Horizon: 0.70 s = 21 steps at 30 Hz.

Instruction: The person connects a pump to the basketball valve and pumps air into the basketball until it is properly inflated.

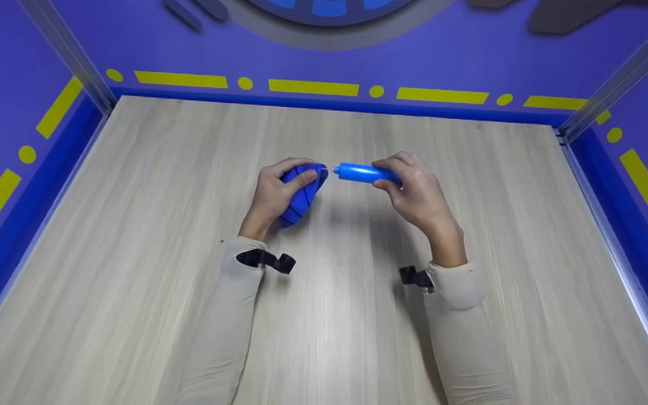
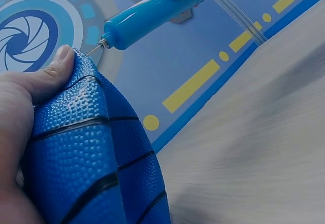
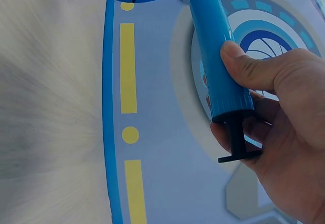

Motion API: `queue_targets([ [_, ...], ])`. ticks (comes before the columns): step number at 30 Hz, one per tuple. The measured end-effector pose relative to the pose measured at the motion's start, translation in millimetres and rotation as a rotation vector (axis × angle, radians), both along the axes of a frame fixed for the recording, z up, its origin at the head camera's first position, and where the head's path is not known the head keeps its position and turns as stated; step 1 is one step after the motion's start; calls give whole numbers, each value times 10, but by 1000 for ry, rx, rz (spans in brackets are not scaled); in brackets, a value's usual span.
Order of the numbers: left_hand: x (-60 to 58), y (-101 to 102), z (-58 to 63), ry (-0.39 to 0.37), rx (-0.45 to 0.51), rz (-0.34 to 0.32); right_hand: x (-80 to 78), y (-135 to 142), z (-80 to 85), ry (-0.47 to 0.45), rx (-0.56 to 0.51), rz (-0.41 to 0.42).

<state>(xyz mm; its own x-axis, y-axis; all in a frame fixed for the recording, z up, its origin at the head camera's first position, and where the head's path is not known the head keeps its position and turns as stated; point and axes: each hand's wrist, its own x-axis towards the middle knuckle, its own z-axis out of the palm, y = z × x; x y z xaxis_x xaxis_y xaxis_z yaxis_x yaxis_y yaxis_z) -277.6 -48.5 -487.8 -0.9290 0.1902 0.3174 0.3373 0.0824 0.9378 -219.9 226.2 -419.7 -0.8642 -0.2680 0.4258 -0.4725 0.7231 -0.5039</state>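
Head view: from above, facing forward-down, farther off. Wrist views: close, facing wall (image 3: pixel 157 102); both share pump (image 2: pixel 152 18), ball (image 2: pixel 76 107).

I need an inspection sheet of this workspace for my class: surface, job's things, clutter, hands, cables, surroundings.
Surface: pale wood-grain tabletop
Job's things: folded blue ball with black lines; blue pump with black handle, its needle pointing at the ball; whether it has entered is unclear
Clutter: nothing seen
Hands: left hand grips the ball; right hand holds the pump's barrel
Cables: nothing seen
Surroundings: blue-purple walls with yellow marks; metal posts at the far corners
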Motion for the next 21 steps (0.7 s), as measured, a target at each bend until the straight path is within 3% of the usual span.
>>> queue_targets([
  [21,0,27,16,3,20,7,-7,-44,-5,36,24,-20],
])
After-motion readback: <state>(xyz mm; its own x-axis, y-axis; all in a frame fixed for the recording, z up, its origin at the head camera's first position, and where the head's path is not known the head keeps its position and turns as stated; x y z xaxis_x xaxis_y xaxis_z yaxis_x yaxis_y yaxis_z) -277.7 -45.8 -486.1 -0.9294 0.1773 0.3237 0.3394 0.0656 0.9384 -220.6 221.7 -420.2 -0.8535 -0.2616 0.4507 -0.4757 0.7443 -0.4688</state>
